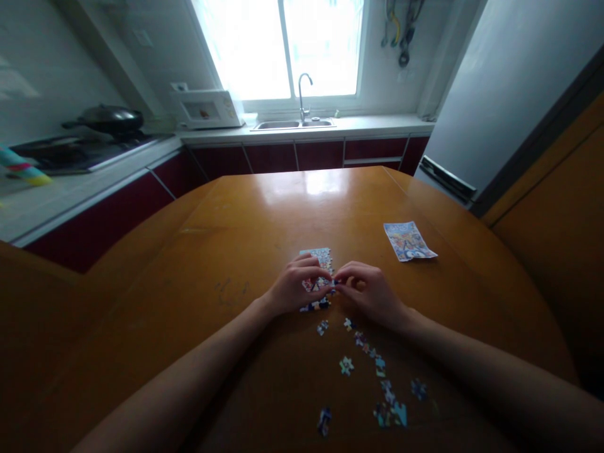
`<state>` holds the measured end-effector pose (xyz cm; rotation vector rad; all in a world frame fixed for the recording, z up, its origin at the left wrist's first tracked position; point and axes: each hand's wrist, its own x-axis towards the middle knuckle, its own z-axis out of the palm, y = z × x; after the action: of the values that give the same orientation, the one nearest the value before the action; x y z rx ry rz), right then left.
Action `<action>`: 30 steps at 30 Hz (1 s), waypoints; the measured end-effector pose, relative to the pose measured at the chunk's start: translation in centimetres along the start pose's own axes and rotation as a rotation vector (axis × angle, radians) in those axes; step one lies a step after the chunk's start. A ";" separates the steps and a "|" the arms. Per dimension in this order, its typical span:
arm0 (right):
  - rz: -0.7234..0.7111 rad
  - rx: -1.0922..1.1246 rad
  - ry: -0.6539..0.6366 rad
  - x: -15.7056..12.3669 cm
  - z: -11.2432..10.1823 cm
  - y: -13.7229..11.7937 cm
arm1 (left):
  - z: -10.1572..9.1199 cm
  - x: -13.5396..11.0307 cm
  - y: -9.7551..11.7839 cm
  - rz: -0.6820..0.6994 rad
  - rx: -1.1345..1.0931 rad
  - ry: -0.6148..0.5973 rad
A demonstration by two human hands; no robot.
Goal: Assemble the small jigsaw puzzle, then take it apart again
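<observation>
Leaning over a round, glossy orange-brown wooden table (245,214) in a dim kitchen. Resting the left hand (293,290) on the near part of a small, partly assembled, colourful cardboard jigsaw patch (319,257) lying flat near the table's middle, fingers curled and drawn together over it, hiding its lower half. Holding the right hand (370,294) just beside it, thumb and forefinger pinched together and touching the left hand's fingertips at the patch's right edge; not managing to tell whether a piece is clamped in that pinch, the spot being too small and dark. Working just above a short strip of joined pieces (316,306) peeking out under the left hand, and above a scatter of loose colourful jigsaw pieces (346,365) lying flat between the two forearms, trailing toward the near right. Sitting well apart from a small printed colour picture sheet (409,241) lying flat to the right of the hands. Facing a steel sink with a curved tap (302,100) under a bright window (283,44), a white microwave oven (207,108) and a black wok (111,118) off to the left, a tall grey fridge (500,94) off to the right.
</observation>
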<state>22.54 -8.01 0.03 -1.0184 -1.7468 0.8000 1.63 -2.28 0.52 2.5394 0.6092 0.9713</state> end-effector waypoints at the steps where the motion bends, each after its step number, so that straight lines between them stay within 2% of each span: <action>1: -0.060 -0.022 -0.017 0.1 -0.1 0.1 | 0.0 0.0 0.0 -0.004 -0.005 -0.011; 4: -0.158 -0.084 -0.044 0.2 -0.4 0.5 | -0.2 0.0 0.1 -0.042 -0.022 -0.025; 7: -0.203 -0.192 -0.053 0.3 -0.5 0.9 | -0.4 -0.1 0.0 -0.098 -0.038 0.016; 13: -0.320 -0.356 -0.169 0.1 -0.3 1.5 | -0.4 -0.2 -0.5 -0.025 -0.114 -0.081; 23: -0.347 -0.458 -0.259 0.0 -0.3 0.8 | -0.3 -0.1 -0.4 0.005 -0.064 -0.178; 30: -0.353 -0.523 -0.278 0.0 -0.3 0.7 | -0.1 -0.2 -0.9 0.011 -0.041 -0.186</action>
<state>23.02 -7.68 -0.51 -0.9128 -2.3679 0.2674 1.22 -1.64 0.08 2.5613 0.5162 0.7323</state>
